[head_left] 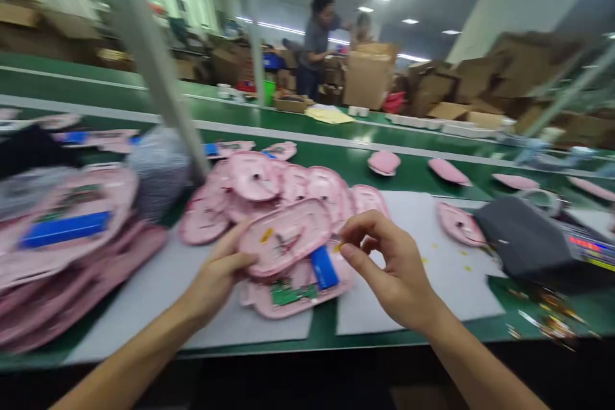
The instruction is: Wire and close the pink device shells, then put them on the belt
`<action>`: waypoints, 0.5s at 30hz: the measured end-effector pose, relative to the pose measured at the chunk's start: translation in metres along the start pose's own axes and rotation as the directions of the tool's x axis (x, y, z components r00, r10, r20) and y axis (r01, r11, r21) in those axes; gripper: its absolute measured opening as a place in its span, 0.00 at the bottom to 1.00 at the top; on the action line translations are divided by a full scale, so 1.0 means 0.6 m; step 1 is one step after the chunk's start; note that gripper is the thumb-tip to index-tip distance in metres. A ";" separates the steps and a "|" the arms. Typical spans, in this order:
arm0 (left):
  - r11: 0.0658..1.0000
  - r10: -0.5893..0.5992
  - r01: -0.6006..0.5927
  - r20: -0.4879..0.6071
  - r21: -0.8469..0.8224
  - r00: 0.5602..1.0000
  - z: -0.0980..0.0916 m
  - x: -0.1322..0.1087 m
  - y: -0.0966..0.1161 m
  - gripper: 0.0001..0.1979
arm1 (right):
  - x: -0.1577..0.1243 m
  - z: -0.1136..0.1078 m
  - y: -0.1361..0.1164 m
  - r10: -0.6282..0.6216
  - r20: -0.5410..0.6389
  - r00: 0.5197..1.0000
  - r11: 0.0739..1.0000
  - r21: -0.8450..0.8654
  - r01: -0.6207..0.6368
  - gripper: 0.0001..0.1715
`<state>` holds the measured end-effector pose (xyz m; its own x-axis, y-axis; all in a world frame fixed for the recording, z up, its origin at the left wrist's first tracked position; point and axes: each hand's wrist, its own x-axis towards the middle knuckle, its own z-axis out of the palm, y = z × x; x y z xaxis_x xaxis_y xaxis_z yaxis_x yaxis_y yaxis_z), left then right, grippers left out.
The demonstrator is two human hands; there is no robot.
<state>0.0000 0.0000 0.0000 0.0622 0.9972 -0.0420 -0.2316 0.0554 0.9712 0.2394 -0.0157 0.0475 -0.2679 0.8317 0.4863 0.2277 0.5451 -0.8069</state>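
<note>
Pink oval plastic shell half (284, 236) sits tilted in my left hand (218, 275). The fingers curl under its left edge and the thumb presses on the rim. It overlaps the top of an open pink shell (293, 311) lying flat, which carries a blue cylindrical battery (324, 267) and a green circuit board (287, 295). My right hand (398, 275) hovers just right of that open shell, thumb and forefinger pinched together on what looks like a tiny yellow scrap (338, 247). Just behind the open shell lies a heap of pink shells (288, 186). Well to its right sits a dark grey pouch (523, 240).
</note>
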 end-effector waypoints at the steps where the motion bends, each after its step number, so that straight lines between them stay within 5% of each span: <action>1: 0.999 -0.032 0.031 -0.021 -0.025 0.999 -0.014 -0.013 0.001 0.25 | 0.016 0.034 -0.002 -0.030 0.118 0.993 0.999 -0.008 0.032 0.07; 3: 0.992 -0.069 0.069 -0.001 -0.105 0.998 -0.021 -0.023 0.000 0.22 | 0.039 0.089 0.006 -0.062 0.272 0.960 0.997 -0.028 0.072 0.08; 6: 0.980 -0.041 0.041 0.008 -0.197 0.999 -0.006 -0.018 -0.007 0.18 | 0.049 0.132 0.031 -0.085 0.310 0.947 0.980 -0.144 0.135 0.08; 15: 0.964 0.006 -0.028 -0.085 -0.264 0.996 -0.002 -0.025 -0.035 0.23 | 0.022 0.148 0.041 -0.099 0.259 0.961 0.927 -0.327 0.183 0.09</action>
<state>0.0030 -0.0163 -0.0201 -0.0221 0.9982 -0.0564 -0.4812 0.0389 0.8757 0.1587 -0.0006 0.0043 -0.5223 0.7181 0.4600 0.4684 0.6923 -0.5489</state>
